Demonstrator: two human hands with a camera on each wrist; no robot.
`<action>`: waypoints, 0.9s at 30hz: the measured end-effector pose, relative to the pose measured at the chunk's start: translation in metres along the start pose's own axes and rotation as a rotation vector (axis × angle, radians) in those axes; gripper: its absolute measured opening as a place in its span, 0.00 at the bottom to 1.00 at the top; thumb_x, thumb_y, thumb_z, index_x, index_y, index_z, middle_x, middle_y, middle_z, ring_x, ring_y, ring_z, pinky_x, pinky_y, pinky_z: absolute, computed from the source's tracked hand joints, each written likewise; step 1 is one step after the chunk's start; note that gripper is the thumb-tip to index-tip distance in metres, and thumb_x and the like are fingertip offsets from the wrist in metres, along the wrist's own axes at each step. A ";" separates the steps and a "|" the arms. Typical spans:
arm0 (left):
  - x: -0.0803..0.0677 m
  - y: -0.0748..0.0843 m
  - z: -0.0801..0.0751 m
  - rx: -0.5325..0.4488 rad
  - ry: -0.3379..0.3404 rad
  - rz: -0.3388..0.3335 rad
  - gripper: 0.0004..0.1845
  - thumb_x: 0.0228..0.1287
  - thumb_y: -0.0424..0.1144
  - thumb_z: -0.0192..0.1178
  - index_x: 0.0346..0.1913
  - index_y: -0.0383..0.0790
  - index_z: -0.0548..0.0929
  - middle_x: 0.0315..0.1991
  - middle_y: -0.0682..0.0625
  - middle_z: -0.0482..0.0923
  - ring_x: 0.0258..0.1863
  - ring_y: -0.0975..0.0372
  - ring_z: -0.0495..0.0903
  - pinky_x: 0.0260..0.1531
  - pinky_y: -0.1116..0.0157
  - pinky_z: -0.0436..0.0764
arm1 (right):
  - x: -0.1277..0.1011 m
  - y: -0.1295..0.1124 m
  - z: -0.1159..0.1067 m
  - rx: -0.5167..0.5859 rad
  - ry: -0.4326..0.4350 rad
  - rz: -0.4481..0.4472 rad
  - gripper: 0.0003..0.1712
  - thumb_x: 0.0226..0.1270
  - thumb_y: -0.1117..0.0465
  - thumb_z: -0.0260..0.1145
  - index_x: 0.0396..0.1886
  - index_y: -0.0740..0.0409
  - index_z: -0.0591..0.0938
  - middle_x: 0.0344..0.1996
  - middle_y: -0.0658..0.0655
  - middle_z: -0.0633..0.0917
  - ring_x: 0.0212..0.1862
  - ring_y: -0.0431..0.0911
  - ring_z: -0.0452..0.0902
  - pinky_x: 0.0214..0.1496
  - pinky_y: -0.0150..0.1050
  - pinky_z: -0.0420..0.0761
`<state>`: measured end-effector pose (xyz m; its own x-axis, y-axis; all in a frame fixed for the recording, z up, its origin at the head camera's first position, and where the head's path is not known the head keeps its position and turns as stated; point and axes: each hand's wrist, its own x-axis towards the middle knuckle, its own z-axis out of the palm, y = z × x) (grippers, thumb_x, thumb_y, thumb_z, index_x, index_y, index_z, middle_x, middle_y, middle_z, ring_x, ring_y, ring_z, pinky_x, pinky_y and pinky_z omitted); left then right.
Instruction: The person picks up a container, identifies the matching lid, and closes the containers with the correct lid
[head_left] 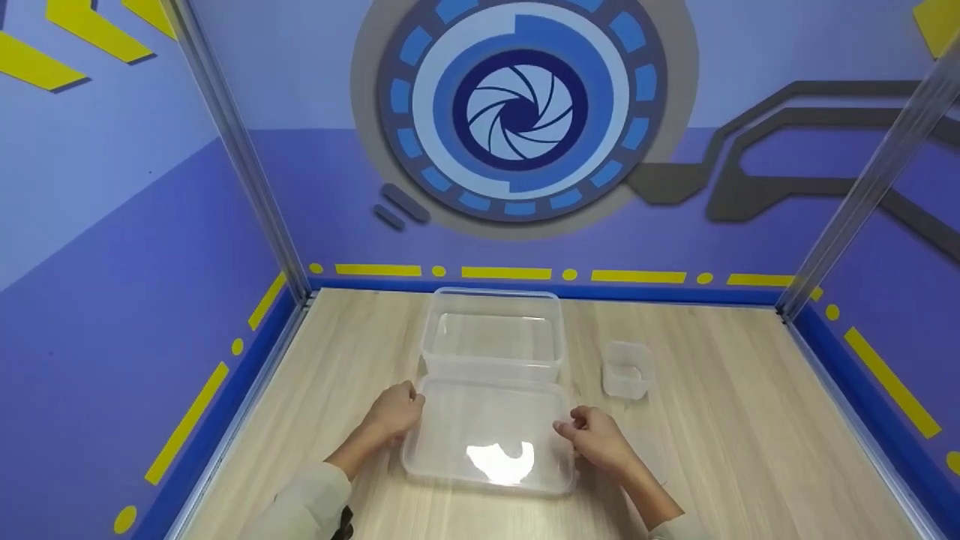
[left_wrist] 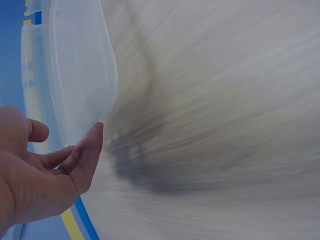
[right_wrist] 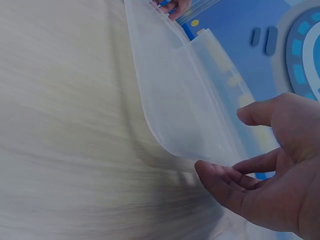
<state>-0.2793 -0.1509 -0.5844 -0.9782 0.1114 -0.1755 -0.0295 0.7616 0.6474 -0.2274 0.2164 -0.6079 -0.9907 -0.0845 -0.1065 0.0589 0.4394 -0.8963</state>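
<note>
Hands (head_left: 394, 413) (head_left: 596, 439) w/ loosely spread fingers at edges of clear, smooth rect. plastic lid (head_left: 489, 442), woodgrain table (head_left: 750, 420).

Both wrist views: table (left_wrist: 225, 100) motion-blurred, grain smeared. Left hand (left_wrist: 37, 175) cut off at 8 o'clock edge, right hand (right_wrist: 270, 175) cut at 4 o'clock. Lid (right_wrist: 175, 100) contact with fingertips unclear. Small tub (head_left: 627, 369) contents unreadable in head view.

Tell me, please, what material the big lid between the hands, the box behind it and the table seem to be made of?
The lid looks like clear, glossy plastic: the table shows through it and it carries a bright glare. The box behind looks like the same translucent plastic. The table looks like pale wood or wood-grain laminate, matte; which one cannot be told.
</note>
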 end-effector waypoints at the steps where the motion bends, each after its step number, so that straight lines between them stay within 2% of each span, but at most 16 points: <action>1: -0.001 0.001 0.000 0.003 0.006 0.003 0.12 0.80 0.39 0.48 0.45 0.32 0.77 0.29 0.46 0.74 0.23 0.59 0.74 0.18 0.66 0.72 | 0.000 -0.002 -0.001 0.006 -0.005 0.000 0.31 0.73 0.59 0.71 0.60 0.83 0.75 0.38 0.61 0.79 0.28 0.47 0.79 0.31 0.42 0.83; 6: -0.007 0.009 -0.007 0.042 0.051 0.069 0.11 0.78 0.36 0.49 0.41 0.32 0.78 0.28 0.47 0.73 0.25 0.58 0.74 0.23 0.63 0.73 | -0.002 -0.011 -0.006 0.009 -0.007 -0.007 0.29 0.73 0.60 0.71 0.60 0.83 0.76 0.38 0.62 0.79 0.25 0.49 0.80 0.30 0.47 0.85; 12: -0.011 0.013 -0.012 0.077 0.072 0.128 0.10 0.76 0.35 0.49 0.37 0.32 0.77 0.25 0.47 0.72 0.21 0.59 0.72 0.21 0.63 0.71 | -0.004 -0.020 -0.008 -0.029 0.018 0.005 0.29 0.73 0.59 0.71 0.60 0.82 0.76 0.40 0.63 0.81 0.27 0.51 0.81 0.33 0.51 0.88; 16: -0.012 0.013 -0.014 0.085 0.079 0.132 0.10 0.77 0.35 0.49 0.37 0.33 0.76 0.25 0.48 0.72 0.19 0.60 0.71 0.20 0.64 0.70 | -0.005 -0.024 -0.008 -0.040 0.026 0.007 0.28 0.73 0.59 0.71 0.58 0.80 0.78 0.39 0.63 0.82 0.27 0.52 0.81 0.34 0.52 0.88; 23: -0.014 0.014 -0.018 0.069 0.067 0.145 0.12 0.79 0.34 0.48 0.36 0.33 0.76 0.24 0.48 0.73 0.15 0.63 0.72 0.15 0.69 0.70 | -0.007 -0.027 -0.007 -0.052 0.036 0.004 0.28 0.73 0.59 0.71 0.59 0.80 0.78 0.38 0.61 0.81 0.25 0.50 0.81 0.30 0.46 0.86; 27: -0.016 0.014 -0.019 0.072 0.092 0.133 0.12 0.78 0.35 0.48 0.35 0.35 0.76 0.23 0.48 0.73 0.13 0.63 0.71 0.14 0.70 0.69 | -0.007 -0.030 -0.006 -0.068 0.051 0.002 0.26 0.73 0.59 0.71 0.58 0.79 0.79 0.36 0.60 0.81 0.25 0.49 0.80 0.27 0.42 0.85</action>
<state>-0.2680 -0.1545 -0.5585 -0.9872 0.1584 -0.0211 0.1135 0.7883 0.6047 -0.2227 0.2094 -0.5773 -0.9957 -0.0390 -0.0845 0.0539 0.4995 -0.8646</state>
